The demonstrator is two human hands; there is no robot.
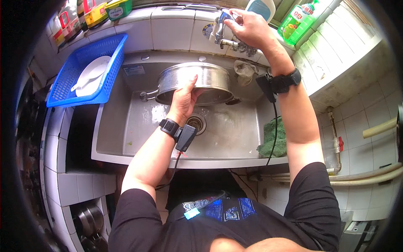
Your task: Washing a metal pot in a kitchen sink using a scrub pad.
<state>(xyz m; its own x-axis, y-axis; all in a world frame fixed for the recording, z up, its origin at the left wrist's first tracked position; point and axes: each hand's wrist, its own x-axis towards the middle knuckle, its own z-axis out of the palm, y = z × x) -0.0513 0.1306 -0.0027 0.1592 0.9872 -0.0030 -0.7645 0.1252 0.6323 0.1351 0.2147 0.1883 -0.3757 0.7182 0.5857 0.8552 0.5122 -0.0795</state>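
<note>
My left hand [185,100] grips the near rim of a stainless steel pot [209,75], thumb on the outer wall and fingers hidden inside. The pot is tipped on its side in the back of the steel sink [229,135], its dark mouth facing me. One side handle [148,95] sticks out at the left. Up at the tiled wall, my right hand [252,28] has its thumb and forefinger on the lever of a metal tap [219,33]. No water stream is visible. The sink drain [196,123] lies just right of my left wrist.
A blue plastic basket [108,78] with a white plate [97,67] and spoon stands over the sink's left edge. A green cloth [272,138] hangs at the right, a mesh scrubber [245,71] behind. Bottles, including green detergent [296,25], line the ledge. Cables trail from both wrists.
</note>
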